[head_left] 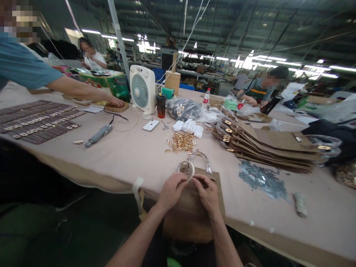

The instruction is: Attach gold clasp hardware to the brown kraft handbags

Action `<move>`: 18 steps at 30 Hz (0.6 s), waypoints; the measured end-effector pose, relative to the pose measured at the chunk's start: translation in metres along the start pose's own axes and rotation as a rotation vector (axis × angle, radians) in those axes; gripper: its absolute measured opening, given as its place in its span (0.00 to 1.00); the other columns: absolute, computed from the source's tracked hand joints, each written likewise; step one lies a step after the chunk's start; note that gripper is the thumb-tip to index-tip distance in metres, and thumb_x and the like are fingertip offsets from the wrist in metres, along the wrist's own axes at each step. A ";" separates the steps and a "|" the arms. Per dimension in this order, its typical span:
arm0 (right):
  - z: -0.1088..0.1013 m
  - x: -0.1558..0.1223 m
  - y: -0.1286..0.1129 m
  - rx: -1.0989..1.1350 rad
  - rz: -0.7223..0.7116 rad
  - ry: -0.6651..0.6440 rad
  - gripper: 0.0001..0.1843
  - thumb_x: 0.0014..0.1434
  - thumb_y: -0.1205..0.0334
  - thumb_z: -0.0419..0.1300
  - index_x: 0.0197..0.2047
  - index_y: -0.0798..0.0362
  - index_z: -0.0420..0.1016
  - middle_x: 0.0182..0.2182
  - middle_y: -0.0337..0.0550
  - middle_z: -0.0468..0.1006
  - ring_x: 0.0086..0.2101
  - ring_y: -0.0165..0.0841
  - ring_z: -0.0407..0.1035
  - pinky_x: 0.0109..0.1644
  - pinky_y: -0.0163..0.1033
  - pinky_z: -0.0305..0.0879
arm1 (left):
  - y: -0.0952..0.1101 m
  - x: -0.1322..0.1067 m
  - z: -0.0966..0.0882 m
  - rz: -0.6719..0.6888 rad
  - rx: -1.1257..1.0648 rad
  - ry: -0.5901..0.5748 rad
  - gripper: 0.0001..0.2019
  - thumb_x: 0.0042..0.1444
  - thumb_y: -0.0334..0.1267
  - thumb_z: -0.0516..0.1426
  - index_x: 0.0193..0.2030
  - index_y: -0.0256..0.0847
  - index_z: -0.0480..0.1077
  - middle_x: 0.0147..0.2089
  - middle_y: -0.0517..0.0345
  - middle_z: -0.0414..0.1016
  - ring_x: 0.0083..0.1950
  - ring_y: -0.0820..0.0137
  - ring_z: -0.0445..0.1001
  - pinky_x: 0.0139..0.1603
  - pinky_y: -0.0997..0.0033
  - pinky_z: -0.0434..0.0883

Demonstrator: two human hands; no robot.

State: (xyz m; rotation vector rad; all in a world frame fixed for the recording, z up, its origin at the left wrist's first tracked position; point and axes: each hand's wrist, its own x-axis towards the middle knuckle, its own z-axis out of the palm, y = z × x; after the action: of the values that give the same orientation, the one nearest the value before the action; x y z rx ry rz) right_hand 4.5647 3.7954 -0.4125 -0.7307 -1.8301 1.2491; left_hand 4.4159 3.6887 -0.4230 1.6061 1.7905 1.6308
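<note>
While left hand (171, 191), right hand (207, 193) grip, tape roll (185, 162) lies between.

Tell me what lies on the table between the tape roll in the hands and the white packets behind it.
A heap of small gold fittings lies between the tape roll and the white packets, seen in the head view.

Big workshop hall, dark truss roof (250, 22) with fluorescent strips (278, 59) running 11 to 2 o'clock. Long pinkish-covered table (125, 155) spans the view; dark floor (41, 230) at 8 o'clock.
</note>
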 end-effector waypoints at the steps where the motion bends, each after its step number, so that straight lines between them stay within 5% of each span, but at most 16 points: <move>1: 0.000 0.001 0.000 0.000 0.003 0.001 0.11 0.64 0.52 0.66 0.43 0.50 0.81 0.38 0.42 0.84 0.39 0.37 0.77 0.46 0.41 0.74 | 0.000 0.000 0.000 0.005 -0.004 -0.006 0.07 0.69 0.40 0.57 0.49 0.46 0.76 0.51 0.54 0.81 0.57 0.63 0.76 0.63 0.59 0.72; 8: -0.001 0.001 -0.003 -0.075 -0.183 -0.013 0.06 0.69 0.58 0.60 0.39 0.49 0.75 0.42 0.44 0.78 0.46 0.37 0.73 0.54 0.43 0.68 | -0.001 -0.003 0.004 -0.046 0.102 0.039 0.07 0.71 0.41 0.56 0.49 0.44 0.74 0.49 0.53 0.79 0.54 0.63 0.76 0.58 0.60 0.74; 12: -0.001 -0.002 -0.004 -0.078 -0.242 -0.073 0.05 0.70 0.61 0.58 0.40 0.48 0.73 0.45 0.44 0.77 0.48 0.37 0.72 0.56 0.43 0.67 | -0.004 -0.006 0.009 -0.069 0.212 0.129 0.16 0.71 0.43 0.56 0.62 0.45 0.67 0.52 0.52 0.79 0.53 0.63 0.78 0.60 0.56 0.74; 15: -0.002 -0.004 -0.001 -0.083 -0.266 -0.093 0.04 0.70 0.62 0.58 0.41 0.47 0.73 0.47 0.44 0.78 0.50 0.37 0.72 0.58 0.44 0.66 | -0.005 -0.004 0.008 0.028 0.395 0.068 0.19 0.73 0.40 0.52 0.68 0.48 0.63 0.55 0.52 0.80 0.56 0.63 0.77 0.70 0.45 0.66; 18: -0.003 -0.006 0.001 -0.086 -0.277 -0.100 0.03 0.70 0.63 0.58 0.42 0.46 0.73 0.48 0.43 0.78 0.51 0.37 0.72 0.59 0.44 0.65 | -0.004 0.001 0.000 0.110 0.503 -0.018 0.21 0.73 0.35 0.51 0.70 0.52 0.64 0.52 0.53 0.80 0.55 0.63 0.77 0.70 0.44 0.66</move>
State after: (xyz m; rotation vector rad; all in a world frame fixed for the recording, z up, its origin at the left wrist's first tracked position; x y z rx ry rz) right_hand 4.5704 3.7925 -0.4142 -0.4475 -1.9987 1.0476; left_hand 4.4132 3.6903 -0.4252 1.9390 2.2663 1.2585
